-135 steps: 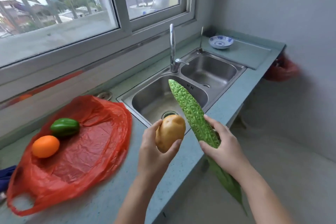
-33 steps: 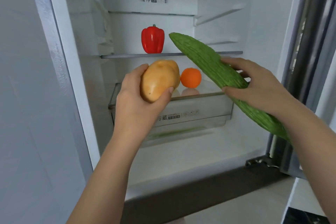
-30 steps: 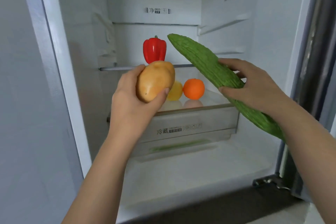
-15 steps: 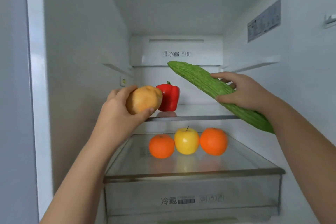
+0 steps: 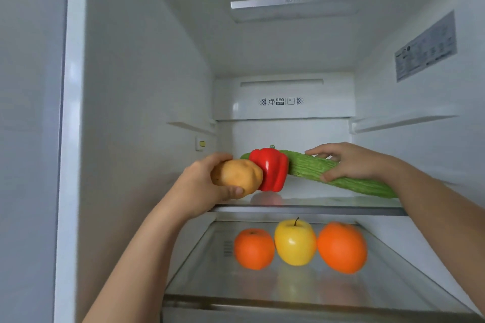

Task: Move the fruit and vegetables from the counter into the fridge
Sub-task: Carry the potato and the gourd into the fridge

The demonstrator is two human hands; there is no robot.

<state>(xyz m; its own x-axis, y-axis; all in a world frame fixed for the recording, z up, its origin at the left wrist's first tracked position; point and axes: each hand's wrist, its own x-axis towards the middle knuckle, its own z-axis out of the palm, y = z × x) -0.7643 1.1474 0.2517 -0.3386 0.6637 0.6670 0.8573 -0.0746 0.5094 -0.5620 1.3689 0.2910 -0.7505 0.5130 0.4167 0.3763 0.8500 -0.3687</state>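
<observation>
Inside the open fridge, my left hand grips a tan potato just over the left part of the upper glass shelf. A red bell pepper stands on that shelf right behind the potato. My right hand holds a long bumpy green bitter gourd lying nearly level above the shelf; its far tip passes behind the pepper. Whether the gourd touches the shelf is unclear.
On the lower glass shelf sit two oranges with a yellow apple between them. White fridge walls close in left and right; the door frame runs down the left.
Both hands have pushed deeper into the fridge at the upper shelf. The gourd has dropped from a tilt to nearly level, its tip now behind the pepper. The potato has moved up to the pepper.
</observation>
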